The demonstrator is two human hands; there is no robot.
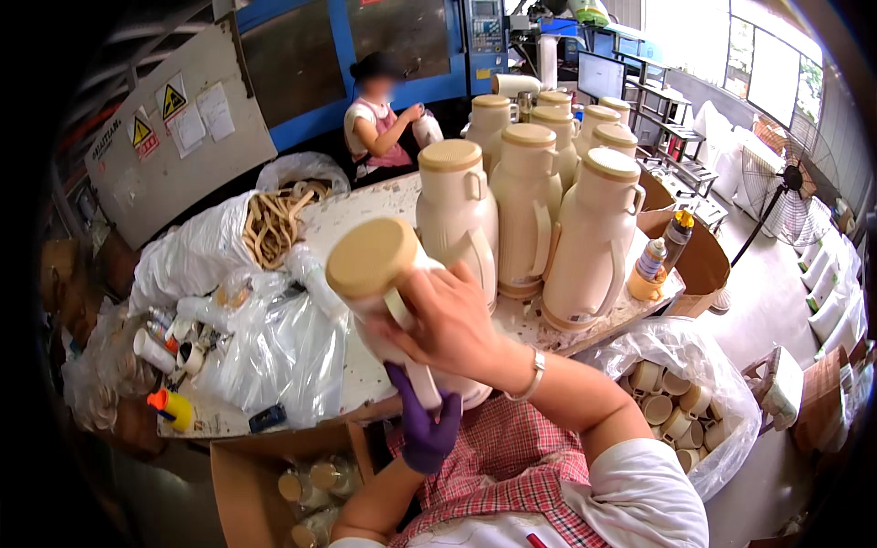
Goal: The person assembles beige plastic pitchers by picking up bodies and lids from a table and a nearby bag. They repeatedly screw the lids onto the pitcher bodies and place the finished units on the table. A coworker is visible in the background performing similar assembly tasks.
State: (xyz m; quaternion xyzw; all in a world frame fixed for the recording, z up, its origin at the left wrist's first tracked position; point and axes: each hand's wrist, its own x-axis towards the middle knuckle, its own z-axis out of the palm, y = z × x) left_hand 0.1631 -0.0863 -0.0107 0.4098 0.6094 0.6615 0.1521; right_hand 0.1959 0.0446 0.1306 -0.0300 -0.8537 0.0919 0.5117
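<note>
Tilted in front of me is a cream vacuum flask (370, 258) with a tan top. My right hand (452, 320), bare with a bracelet at the wrist, is closed on its upper part by the small cup handle. Lower down, my left hand (427, 427) in a purple glove grips the flask near the bottom of its long handle. Part of the flask's body is hidden behind my right hand. Several similar flasks (592, 242) stand upright on the worktable (365, 196), just beyond my hands.
Left on the table lie a sack of tan strips (274, 224), clear plastic bags (279, 352) and a yellow bottle (172, 409). Below are a carton (239, 484) of flasks and a bag of cups (671, 402). A person (379, 128) works across the table. A fan (790, 178) stands right.
</note>
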